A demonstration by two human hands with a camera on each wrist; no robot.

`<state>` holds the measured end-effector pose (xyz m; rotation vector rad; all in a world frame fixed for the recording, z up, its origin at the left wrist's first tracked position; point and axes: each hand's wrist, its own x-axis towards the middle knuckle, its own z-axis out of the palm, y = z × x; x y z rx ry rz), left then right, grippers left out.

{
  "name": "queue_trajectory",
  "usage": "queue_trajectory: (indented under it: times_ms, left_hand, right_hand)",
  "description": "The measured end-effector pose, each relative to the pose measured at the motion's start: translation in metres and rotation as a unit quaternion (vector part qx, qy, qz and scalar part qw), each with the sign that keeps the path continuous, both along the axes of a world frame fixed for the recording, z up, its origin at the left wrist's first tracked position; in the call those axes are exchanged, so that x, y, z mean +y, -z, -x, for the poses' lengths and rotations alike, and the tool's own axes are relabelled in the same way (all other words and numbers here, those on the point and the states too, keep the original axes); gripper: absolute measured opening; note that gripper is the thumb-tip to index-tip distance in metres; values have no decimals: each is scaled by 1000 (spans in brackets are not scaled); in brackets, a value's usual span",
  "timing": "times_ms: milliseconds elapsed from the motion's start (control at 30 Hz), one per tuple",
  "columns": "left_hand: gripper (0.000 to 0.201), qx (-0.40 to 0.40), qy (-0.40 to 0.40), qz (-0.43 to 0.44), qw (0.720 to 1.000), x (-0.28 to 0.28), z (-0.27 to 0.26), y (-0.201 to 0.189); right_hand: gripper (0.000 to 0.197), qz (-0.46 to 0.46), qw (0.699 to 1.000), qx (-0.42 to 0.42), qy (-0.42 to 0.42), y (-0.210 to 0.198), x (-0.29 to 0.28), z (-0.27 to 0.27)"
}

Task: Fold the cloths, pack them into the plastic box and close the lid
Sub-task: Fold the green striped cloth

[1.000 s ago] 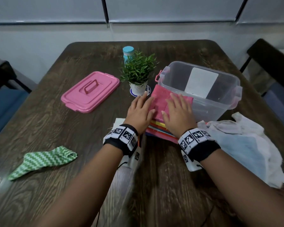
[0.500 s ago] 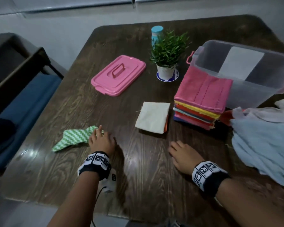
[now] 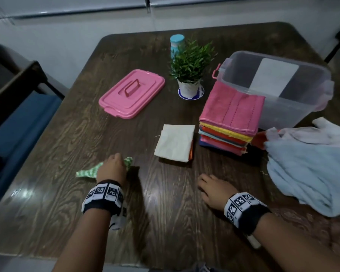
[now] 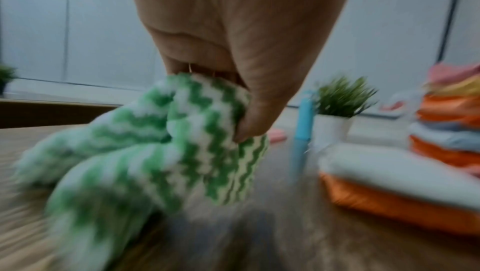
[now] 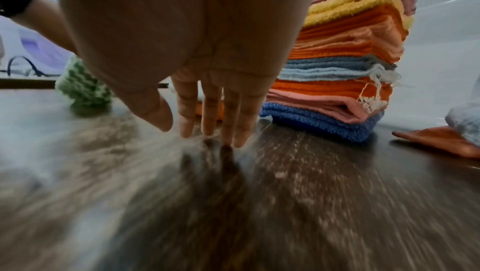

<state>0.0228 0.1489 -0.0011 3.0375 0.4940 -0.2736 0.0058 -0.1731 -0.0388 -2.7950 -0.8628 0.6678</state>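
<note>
My left hand [image 3: 114, 167] grips a crumpled green-and-white zigzag cloth [image 3: 86, 171] [image 4: 161, 144] at the table's near left; thumb and fingers pinch its raised end. Straight fingers of my right hand [image 3: 210, 188] [image 5: 207, 127] touch the bare wood, holding nothing. A stack of folded cloths [image 3: 230, 118] [image 5: 345, 60] with a pink one on top stands against the clear plastic box [image 3: 277, 85], which lies open. Left of the stack lies a small folded cream cloth [image 3: 175, 142] over an orange one. The pink lid [image 3: 132, 93] rests apart on the left.
A potted plant [image 3: 190, 65] on a blue coaster and a blue-capped bottle [image 3: 176, 44] stand behind the cloths. A heap of pale blue and white unfolded cloths [image 3: 310, 163] covers the near right. Chairs flank the wooden table [image 3: 165, 222].
Both hands left the pink-topped stack and drew back to the near edge. The left hand reached the green cloth, closed on it and lifted its end.
</note>
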Motion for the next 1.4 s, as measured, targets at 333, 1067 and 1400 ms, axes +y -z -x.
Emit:
queue_trajectory:
  times_ms: [333,1067,1400]
  left_hand:
    - [23,-101,191,283,934,-145,2,-67]
    - [35,-167,262,564,765,-186,10,-100]
    - [44,-206,185,550,788,-171,16,-89]
  right_hand:
    - [60,-243,958,44,144,-67,-3,-25]
    - [15,-527,803,-37,276,-134,-48,-26]
    - [22,-530,800,-59,273,-137,-50,-19]
